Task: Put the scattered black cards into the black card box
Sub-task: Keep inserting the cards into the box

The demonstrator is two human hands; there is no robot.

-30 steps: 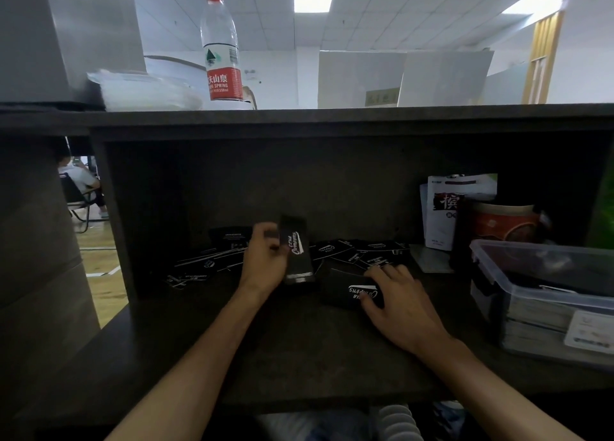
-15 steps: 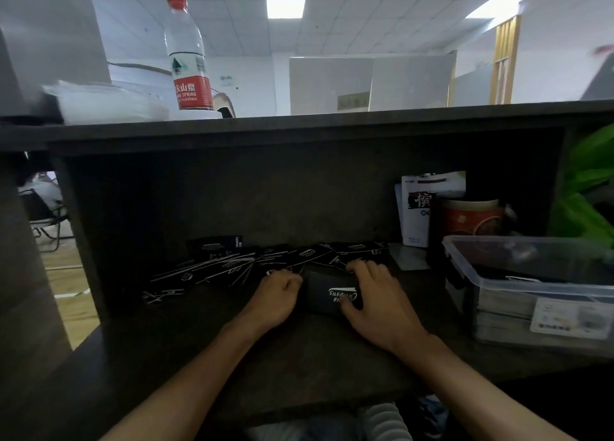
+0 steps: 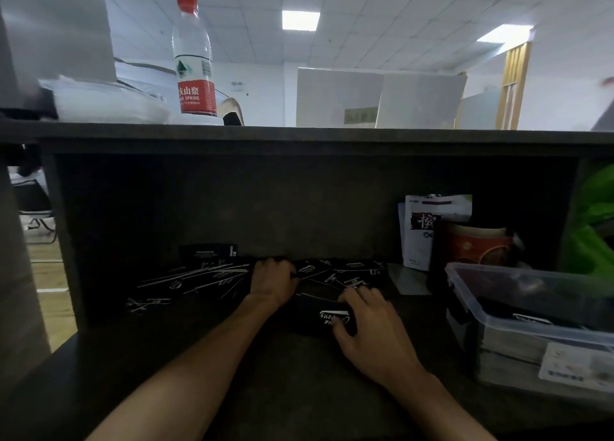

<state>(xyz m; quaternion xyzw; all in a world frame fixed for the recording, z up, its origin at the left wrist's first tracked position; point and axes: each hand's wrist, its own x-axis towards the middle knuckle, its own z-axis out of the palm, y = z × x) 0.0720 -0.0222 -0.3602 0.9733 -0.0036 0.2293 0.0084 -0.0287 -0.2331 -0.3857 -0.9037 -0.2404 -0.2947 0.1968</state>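
Note:
Black cards (image 3: 199, 279) lie scattered on the dark desk (image 3: 282, 384), along the back wall under the shelf, with more of them (image 3: 357, 269) to the right. My left hand (image 3: 274, 282) is curled down on the middle of the pile, and one card (image 3: 310, 269) sticks out by its fingers. In front of the pile the black card box (image 3: 315, 319) lies flat, white lettering up. My right hand (image 3: 368, 327) holds it, fingers over its far edge and thumb on its top. Another black box piece (image 3: 207, 254) stands against the back wall.
At the right stands a clear plastic tub (image 3: 518, 311) holding card stacks. Behind it are a red cup (image 3: 478, 246), a white packet (image 3: 428, 227) and a green bag (image 3: 594, 227). The shelf board (image 3: 299, 138) overhead carries a water bottle (image 3: 194, 58).
My left hand came down with the upright black box piece, then reached back onto the card pile. My right hand stayed on the card box.

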